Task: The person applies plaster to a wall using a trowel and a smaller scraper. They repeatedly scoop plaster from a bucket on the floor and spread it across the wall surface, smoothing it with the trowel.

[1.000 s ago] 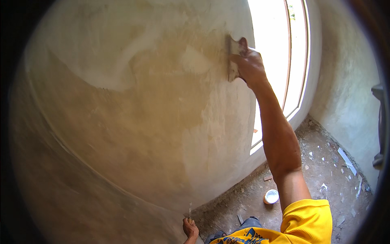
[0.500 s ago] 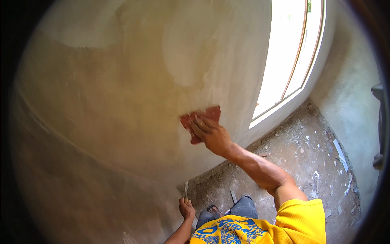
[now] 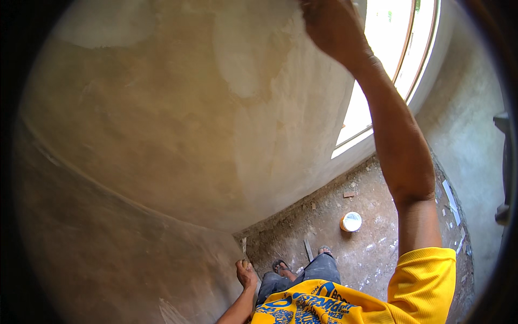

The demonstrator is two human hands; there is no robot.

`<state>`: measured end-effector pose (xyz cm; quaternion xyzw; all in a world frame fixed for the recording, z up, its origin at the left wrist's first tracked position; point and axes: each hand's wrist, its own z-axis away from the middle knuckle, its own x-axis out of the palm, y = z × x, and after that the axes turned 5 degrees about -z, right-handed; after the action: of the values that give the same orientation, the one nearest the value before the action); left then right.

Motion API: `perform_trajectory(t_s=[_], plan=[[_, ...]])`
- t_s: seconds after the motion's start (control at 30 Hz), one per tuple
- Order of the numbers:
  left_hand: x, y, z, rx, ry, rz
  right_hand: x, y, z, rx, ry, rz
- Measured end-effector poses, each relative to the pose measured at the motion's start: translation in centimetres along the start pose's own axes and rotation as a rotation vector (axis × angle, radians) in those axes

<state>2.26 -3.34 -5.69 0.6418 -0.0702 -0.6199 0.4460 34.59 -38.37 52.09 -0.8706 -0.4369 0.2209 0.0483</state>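
A: Hands?
B: Well apart. Our left hand (image 3: 246, 274) is curled round a narrow tool (image 3: 244, 247), low down. Our right hand (image 3: 335, 32) is up at the wall (image 3: 178, 129), beside the window (image 3: 391, 32); fingers run out of frame, can't tell its grip.
A: Technique?
B: We'd keep pressure even, feather the pale patch (image 3: 237, 59).

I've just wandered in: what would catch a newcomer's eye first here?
Probably the bright window at the upper right, glaring beside the dull wall. Next, the yellow shirt at the lower edge and the right hand raised to the top of the view. Low down, the left hand holds a thin tool, while a white-topped tub stands on the floor further right.
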Motion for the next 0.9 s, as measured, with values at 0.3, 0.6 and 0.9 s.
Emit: perform_trajectory(t_s=[0.3, 0.6, 0.9], plan=[[0.3, 0.7, 0.6, -0.028, -0.062, -0.080, 11.4, -2.2, 20.5, -0.113, -0.498, 0.229], [-1.4, 0.3, 1.3, -0.005, -0.089, -0.109, 13.1, -0.3, 22.1, 0.013, -0.006, 0.248], [-0.5, -0.8, 0.4, 0.133, -0.039, -0.132, 14.5, -3.5, 32.1, 0.711, 0.155, -0.241]])
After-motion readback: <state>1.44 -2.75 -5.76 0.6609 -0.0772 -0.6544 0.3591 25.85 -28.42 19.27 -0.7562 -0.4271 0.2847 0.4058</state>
